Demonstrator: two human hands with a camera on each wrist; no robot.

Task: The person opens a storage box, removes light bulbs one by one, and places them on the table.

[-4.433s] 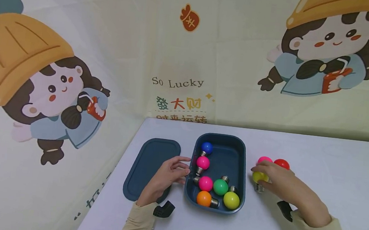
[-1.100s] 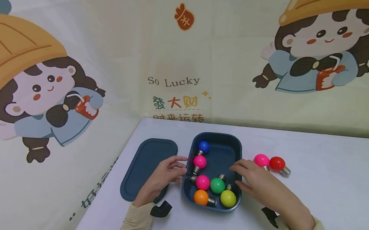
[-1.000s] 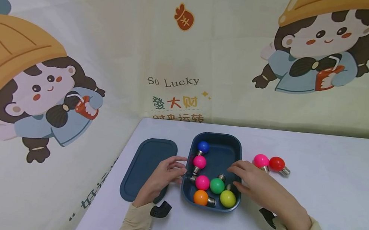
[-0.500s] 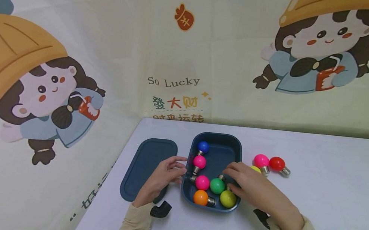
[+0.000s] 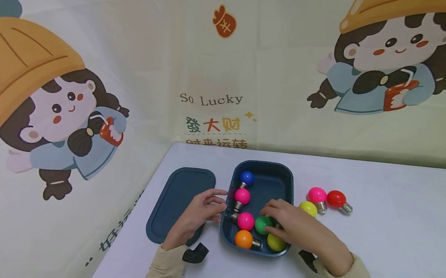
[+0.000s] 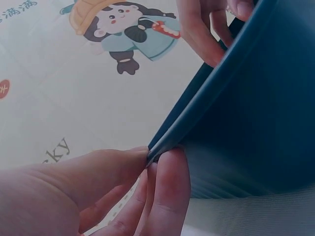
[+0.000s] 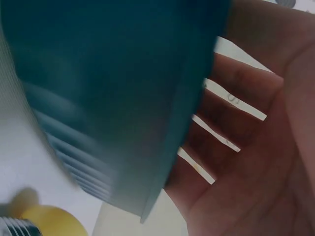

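Right hand (image 5: 297, 230) reaches into box (image 5: 289, 182), fingers loosely spread over green bulb (image 5: 261, 223) (grasp unclear); left hand (image 5: 199, 211) pinches rim. Keep box steady, grip bulb's globe.

A staged tabletop booth: a white table (image 5: 383, 210) enclosed by cartoon-printed backdrop cloth (image 5: 91, 75).

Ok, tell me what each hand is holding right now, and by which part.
The left hand pinches the blue box at its left rim. The right hand reaches over the green bulb; any grip there cannot be told.
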